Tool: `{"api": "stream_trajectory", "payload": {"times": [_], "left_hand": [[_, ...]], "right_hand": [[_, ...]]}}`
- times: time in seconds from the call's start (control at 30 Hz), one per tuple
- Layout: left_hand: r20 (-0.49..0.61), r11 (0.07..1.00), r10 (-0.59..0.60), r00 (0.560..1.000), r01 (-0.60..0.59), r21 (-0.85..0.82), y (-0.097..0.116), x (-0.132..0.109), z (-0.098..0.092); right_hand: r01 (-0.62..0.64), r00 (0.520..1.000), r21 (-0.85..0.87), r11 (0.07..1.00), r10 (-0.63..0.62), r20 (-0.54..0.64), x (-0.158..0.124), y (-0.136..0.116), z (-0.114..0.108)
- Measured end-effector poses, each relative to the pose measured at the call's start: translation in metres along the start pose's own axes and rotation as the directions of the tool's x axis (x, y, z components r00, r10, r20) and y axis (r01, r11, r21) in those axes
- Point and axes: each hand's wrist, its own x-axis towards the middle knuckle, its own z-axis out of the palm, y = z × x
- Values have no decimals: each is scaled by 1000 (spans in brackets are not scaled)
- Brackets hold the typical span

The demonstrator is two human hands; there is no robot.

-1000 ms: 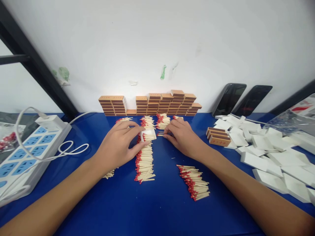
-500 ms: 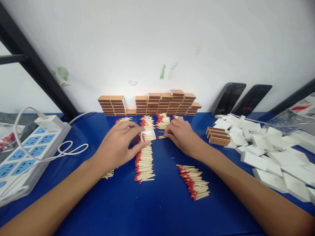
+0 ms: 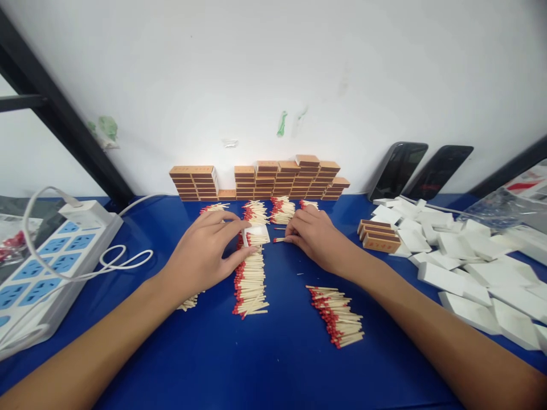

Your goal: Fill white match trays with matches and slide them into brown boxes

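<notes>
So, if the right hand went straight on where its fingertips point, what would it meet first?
Past the two matches right beside it, the right hand would probably meet the white tray held by the left hand; depth is unclear from this single view.

Matchbox stacks [image 3: 286,185] stood at tbl [image 3: 192,364] back
Pwr strip [image 3: 55,245] lay L, loose trays [image 3: 455,246] R w/ phones [image 3: 397,173] behind, match piles [image 3: 252,279] btwn

Is a blue counter [image 3: 192,364], bearing a long match row [image 3: 253,285]. Carries matchbox stacks [image 3: 284,183] beyond that row, a power strip [image 3: 92,242] left of it, white trays [image 3: 455,248] well right.
</notes>
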Motion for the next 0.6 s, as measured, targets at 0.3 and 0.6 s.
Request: {"api": "stream_trajectory", "payload": {"times": [0.3,0.6], "left_hand": [[4,999,-10,1000,10,-31,3,1,1],[13,997,3,1000,-2,-80,15,1,0]], "right_hand": [[67,982,128,990,-42,-186,2,-19,-22],[69,983,81,994,-53,-178,1,-48,-19]]}}
